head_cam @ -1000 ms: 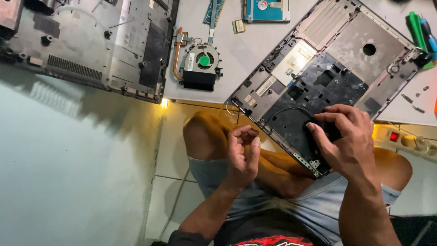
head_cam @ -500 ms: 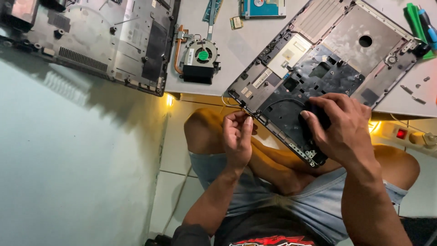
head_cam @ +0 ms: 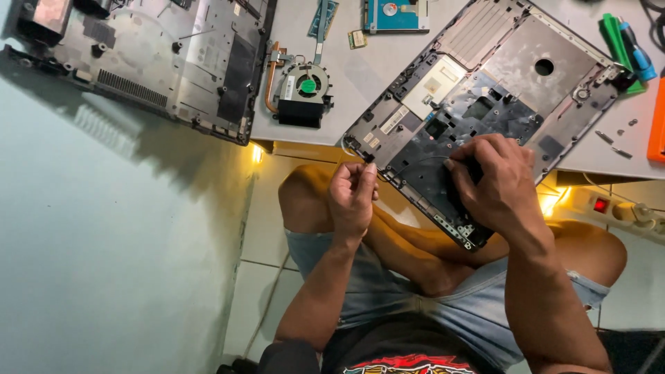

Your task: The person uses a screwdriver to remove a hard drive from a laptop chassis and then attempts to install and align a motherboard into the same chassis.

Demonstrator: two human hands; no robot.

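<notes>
Our right hand is clamped on the near edge of an opened laptop shell, fingers curled over its dark inner face and pressing a small black part we cannot make out. Our left hand hovers just beside the shell's lower left corner, fingertips pinched together on something thin, perhaps a fine wire, too small to tell for sure. The shell lies tilted, partly on the pale desk and partly overhanging our bare knees. It looks light and stiff but fragile, with thin plastic and exposed connectors, so we judge it best held by its outer frame rather than its inner parts. Further out on the desk sit a cooling fan with a copper pipe, a second grey laptop base, a drive, and green and blue tools.
</notes>
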